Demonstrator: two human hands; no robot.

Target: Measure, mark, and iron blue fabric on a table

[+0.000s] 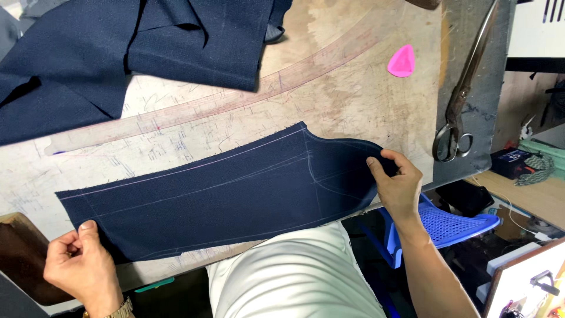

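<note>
**Holding a navy cloth panel stretched between both hands**

Stretching across the near edge of the work table [353,100], the navy cloth panel [223,197] lay flat with its long axis running from the lower left of the view up toward the right, so that each end sat at one hand and neither hand was nearer than the other. The left hand [79,265] gripped the lower left corner, thumb pressed on top of the cloth and the other fingers curled in; whether they closed under the cloth or only against the palm could not quite be made out from this angle. The right hand [397,182] pinched the rounded far end, fingertips folded over its edge where the panel reached the table's side. Pale chalk lines ran along the length of the panel and one curved across it nearer the right hand.

Beyond the panel, well apart from both hands, a larger heap of the same navy fabric [118,59] covered the far left of the table. A long curved ruler [306,68] lay between that heap and the panel. A pink piece of tailor's chalk [402,62] rested near the far right, and a big pair of scissors [462,94] lay just beyond it, along the table's right edge. A blue plastic chair [453,227] stood below the right forearm.
</note>
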